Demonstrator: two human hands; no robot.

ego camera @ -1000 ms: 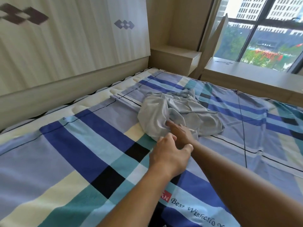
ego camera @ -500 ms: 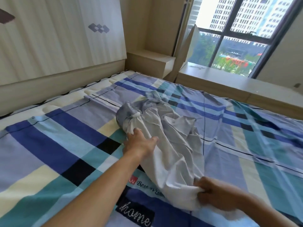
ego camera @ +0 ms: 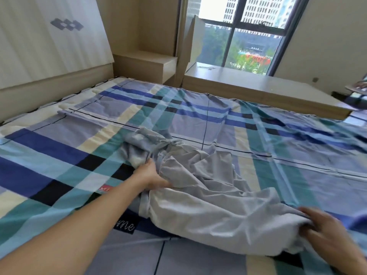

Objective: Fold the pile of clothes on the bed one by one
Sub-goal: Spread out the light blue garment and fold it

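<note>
Left hand (ego camera: 151,176) and right hand (ego camera: 325,233) each clutch a crumpled grey garment (ego camera: 208,197) on the bed (ego camera: 59,151); folding seems barely begun.

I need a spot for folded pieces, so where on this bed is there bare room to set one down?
Bare blue checked bedsheet lies left of the crumpled grey garment, up to the pale wooden headboard, and beyond it toward the wooden window ledge. The near middle is crowded: the garment spreads between the left hand and right hand.
</note>
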